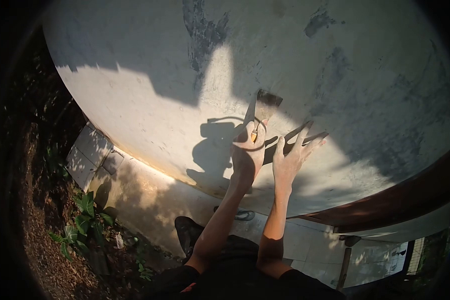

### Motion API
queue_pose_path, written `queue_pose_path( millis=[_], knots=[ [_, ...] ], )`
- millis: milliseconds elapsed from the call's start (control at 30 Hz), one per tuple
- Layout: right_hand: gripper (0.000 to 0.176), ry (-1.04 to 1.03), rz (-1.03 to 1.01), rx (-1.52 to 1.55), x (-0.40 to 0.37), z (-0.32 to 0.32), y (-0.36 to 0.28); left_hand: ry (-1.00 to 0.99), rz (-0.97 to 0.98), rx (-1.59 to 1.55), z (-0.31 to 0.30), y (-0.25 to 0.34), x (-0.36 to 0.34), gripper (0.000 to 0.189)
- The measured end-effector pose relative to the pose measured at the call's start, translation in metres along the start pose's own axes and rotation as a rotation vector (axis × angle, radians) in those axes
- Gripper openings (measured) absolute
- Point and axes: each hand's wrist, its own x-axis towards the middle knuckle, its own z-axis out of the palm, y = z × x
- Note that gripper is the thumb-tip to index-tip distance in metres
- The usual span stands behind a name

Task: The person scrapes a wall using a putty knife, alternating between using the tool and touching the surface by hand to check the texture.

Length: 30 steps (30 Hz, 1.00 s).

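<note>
A large pale plastered wall (pixel 160 65) with dark grey patches fills the upper view. My left hand (pixel 248 147) is closed round the handle of a scraper, whose yellowish part shows between the fingers. The dark, wide blade of the scraper (pixel 269 98) lies against the wall above the hand. Just to the right, my right hand (pixel 292 155) has its fingers spread, near or on the wall surface; I see nothing in it. A thin dark curved shape runs round my left hand; whether it is a cord or a shadow I cannot tell.
Green plants (pixel 85 220) grow on leaf-strewn ground at the lower left. A pale ledge (pixel 140 190) runs below the wall. My dark shoe (pixel 187 232) shows at the bottom. At the lower right stands a post (pixel 344 267) beneath a reddish-brown edge (pixel 385 207).
</note>
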Motion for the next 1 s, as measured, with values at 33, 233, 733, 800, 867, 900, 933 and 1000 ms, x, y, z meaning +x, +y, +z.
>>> queue_pose_path(
  millis=[33, 233, 733, 800, 867, 900, 933, 1000],
  knots=[
    [0.072, 0.0, -0.001, 0.002, 0.0, 0.001, 0.002, 0.001, 0.001, 0.001, -0.001, 0.002, 0.001, 0.024],
    [0.081, -0.001, -0.008, 0.017, 0.001, 0.002, 0.008, 0.04, -0.128, 0.423, -0.011, -0.033, -0.028, 0.023],
    [0.078, 0.036, -0.007, 0.026, 0.001, 0.004, 0.006, -0.115, -0.224, 0.477, -0.009, -0.046, -0.03, 0.024],
    [0.078, 0.038, 0.018, 0.032, 0.0, 0.006, 0.006, -0.042, -0.092, 0.355, -0.009, -0.011, -0.017, 0.025],
    [0.077, 0.032, 0.019, 0.052, -0.002, 0.003, 0.004, 0.034, 0.033, 0.23, -0.007, 0.02, -0.003, 0.027],
    [0.077, 0.041, 0.019, 0.077, -0.001, 0.003, 0.003, 0.019, 0.002, 0.125, -0.005, 0.031, 0.005, 0.028],
    [0.077, 0.044, 0.019, 0.078, 0.0, 0.002, 0.001, 0.003, -0.028, 0.019, -0.004, 0.036, 0.01, 0.029],
    [0.077, 0.031, 0.016, 0.087, 0.001, -0.001, 0.001, 0.021, -0.055, 0.034, -0.006, 0.02, -0.001, 0.027]
  ],
)
